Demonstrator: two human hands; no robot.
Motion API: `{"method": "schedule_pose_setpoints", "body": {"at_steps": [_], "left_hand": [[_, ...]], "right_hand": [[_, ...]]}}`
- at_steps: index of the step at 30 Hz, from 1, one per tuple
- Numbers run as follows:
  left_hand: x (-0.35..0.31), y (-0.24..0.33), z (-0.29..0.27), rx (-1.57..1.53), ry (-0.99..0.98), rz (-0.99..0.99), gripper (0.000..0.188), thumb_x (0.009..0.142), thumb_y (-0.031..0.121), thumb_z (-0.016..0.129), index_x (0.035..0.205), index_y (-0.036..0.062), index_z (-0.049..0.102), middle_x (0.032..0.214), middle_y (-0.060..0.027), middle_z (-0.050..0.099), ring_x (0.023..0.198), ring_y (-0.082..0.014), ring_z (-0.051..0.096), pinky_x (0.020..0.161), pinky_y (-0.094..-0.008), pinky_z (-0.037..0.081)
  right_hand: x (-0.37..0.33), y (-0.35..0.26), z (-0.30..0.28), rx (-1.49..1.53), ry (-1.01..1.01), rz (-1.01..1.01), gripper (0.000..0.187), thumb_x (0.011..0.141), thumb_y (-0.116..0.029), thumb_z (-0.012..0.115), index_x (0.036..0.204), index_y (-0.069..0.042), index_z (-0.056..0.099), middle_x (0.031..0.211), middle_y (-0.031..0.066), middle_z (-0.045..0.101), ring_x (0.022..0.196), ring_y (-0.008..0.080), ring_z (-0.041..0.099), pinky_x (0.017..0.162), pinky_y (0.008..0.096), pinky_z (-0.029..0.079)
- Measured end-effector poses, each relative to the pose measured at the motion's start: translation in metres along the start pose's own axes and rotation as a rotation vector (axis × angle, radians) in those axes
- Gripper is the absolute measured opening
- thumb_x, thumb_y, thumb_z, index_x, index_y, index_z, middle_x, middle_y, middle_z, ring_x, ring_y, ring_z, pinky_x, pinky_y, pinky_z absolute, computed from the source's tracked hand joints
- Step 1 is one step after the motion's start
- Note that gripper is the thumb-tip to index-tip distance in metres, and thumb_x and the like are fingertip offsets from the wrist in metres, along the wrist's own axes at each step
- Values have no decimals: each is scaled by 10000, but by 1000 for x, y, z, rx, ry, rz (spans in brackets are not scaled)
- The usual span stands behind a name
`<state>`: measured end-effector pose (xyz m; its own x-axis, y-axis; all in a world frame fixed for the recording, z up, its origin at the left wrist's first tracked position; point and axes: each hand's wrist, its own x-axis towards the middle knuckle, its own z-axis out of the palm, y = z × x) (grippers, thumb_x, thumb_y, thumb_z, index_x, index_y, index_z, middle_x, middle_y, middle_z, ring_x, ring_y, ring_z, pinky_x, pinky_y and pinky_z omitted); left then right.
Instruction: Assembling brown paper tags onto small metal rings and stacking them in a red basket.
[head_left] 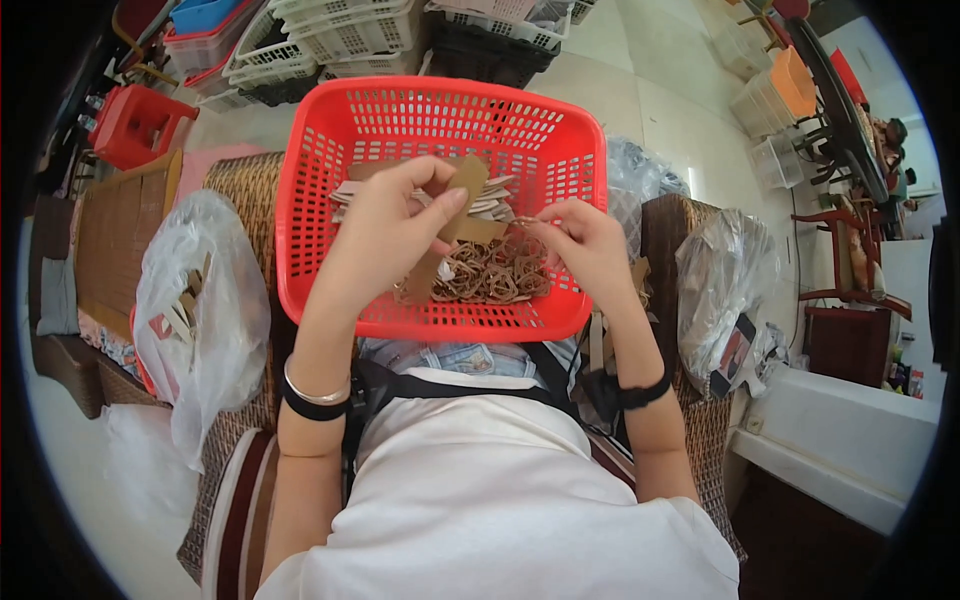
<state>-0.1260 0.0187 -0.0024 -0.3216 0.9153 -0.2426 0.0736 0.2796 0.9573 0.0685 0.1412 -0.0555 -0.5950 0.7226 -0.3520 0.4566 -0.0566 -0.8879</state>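
A red plastic basket (470, 328) with slotted walls rests on my lap. My left hand (395, 225) is over its left half, thumb and fingers closed on a flat tan cardboard strip (467, 182). Another tan strip end (482, 231) sticks out beside the thumb. My right hand (585, 245) is over the right side, thumb and forefinger pinching a thin brown loop (524, 222) close to that end; the loop is too small to make out fully. Under both hands lies a tangled pile of brown loops (500, 272). Behind them are stacked whitish strips (492, 203).
Plastic bags hang or lie at the left (205, 300) and right (725, 290), beside woven seats. Stacked white crates (350, 35) stand beyond the basket. A red stool (135, 125) is far left; a white ledge (840, 430) is at the right.
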Motion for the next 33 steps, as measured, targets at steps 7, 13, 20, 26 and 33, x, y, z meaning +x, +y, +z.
{"method": "schedule_pose_setpoints", "body": {"at_steps": [7, 13, 20, 26, 33], "left_hand": [[1, -1, 21, -328, -212, -111, 230, 925, 90, 560, 1121, -31, 568, 899, -65, 641, 780, -109, 632, 677, -229, 543], [-7, -3, 20, -413, -205, -38, 193, 835, 25, 674, 1009, -44, 627, 867, -82, 659, 723, -110, 631, 655, -218, 534], [-24, -5, 17, -378, -198, 69, 174, 851, 12, 646, 1012, -50, 626, 864, -73, 657, 723, -110, 630, 655, -227, 534], [-29, 2, 15, -199, -295, 135, 198, 886, 32, 604, 1058, -66, 619, 879, -39, 634, 787, -85, 608, 677, -212, 517], [-34, -1, 28, -142, -214, 246, 195, 885, 52, 618, 1052, -46, 641, 931, -38, 617, 813, -89, 597, 742, -226, 487]], "right_hand": [[-44, -12, 6, -308, 336, -859, 203, 737, 63, 670, 912, -40, 685, 848, 104, 694, 749, 220, 683, 632, 272, 537], [-58, -15, 24, 170, 221, -678, 172, 806, 87, 597, 962, 32, 645, 983, 144, 686, 876, 188, 673, 759, 295, 547], [-65, -22, 23, 700, -83, -261, 216, 841, 70, 590, 1049, 39, 540, 970, 140, 655, 948, 187, 644, 791, 292, 550], [-76, -26, 21, 563, -94, -126, 227, 835, 48, 620, 1060, 38, 596, 902, 117, 669, 824, 168, 667, 692, 264, 564], [-79, -25, 5, 949, -101, -199, 222, 857, -6, 623, 1074, 34, 596, 933, 117, 663, 783, 163, 663, 657, 254, 568]]}}
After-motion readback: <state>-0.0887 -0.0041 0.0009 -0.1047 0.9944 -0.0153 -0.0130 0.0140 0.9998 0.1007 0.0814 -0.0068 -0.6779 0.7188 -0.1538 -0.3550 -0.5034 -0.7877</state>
